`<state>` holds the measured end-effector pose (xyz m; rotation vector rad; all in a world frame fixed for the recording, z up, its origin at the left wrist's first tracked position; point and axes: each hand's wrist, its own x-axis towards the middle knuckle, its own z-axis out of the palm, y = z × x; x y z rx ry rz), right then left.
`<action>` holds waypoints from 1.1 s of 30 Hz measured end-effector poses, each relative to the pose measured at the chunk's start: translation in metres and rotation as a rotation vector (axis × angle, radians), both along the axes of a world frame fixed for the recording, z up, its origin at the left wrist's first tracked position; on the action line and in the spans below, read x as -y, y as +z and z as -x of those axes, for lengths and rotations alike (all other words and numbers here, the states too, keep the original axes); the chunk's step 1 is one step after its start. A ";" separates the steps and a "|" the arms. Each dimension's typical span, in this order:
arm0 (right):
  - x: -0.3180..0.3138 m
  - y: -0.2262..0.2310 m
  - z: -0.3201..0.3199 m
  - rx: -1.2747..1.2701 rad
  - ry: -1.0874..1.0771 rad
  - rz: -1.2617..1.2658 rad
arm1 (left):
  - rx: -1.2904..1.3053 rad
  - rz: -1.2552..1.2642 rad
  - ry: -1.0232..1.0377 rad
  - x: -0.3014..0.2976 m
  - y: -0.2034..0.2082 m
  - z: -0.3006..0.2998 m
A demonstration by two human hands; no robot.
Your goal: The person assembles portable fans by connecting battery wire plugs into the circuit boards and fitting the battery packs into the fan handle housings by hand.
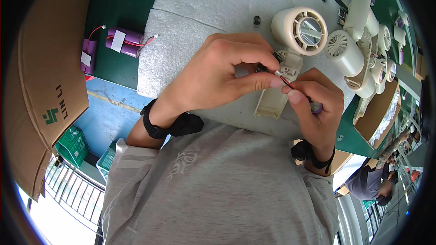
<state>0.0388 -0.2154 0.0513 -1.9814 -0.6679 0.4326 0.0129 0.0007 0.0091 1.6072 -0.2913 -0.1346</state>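
In front of me, my left hand (222,70) is closed in a pinch around a small dark circuit board (278,57), mostly hidden by the fingers. At its thumb tip sits a white plug (278,73) with red and black wires (285,81). My right hand (320,102) pinches those wires, and a purple battery (316,107) shows partly inside its curled fingers. Whether the plug is seated in the board I cannot tell. Beneath both hands lies a cream handheld fan with a round slotted head (299,31) and an opened handle shell (271,102).
White foam sheet (181,27) covers part of the green table. Wired purple battery packs (125,43) lie left, beside a tall cardboard box (50,63). Several fan bodies (345,54) crowd the right, near an open carton (379,118). Another person (368,183) is farther right.
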 end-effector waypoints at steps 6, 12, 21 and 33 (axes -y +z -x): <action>-0.013 -0.003 0.007 0.171 -0.204 0.090 | 0.010 0.013 -0.007 -0.001 0.001 0.001; -0.010 -0.005 0.006 0.154 -0.221 0.127 | -0.237 0.140 -0.029 -0.001 0.001 0.003; -0.008 -0.005 0.009 0.153 -0.180 0.152 | -0.242 0.258 -0.020 -0.001 0.003 0.003; -0.012 -0.007 0.013 0.187 -0.225 0.173 | -0.270 0.316 -0.039 -0.001 0.001 0.003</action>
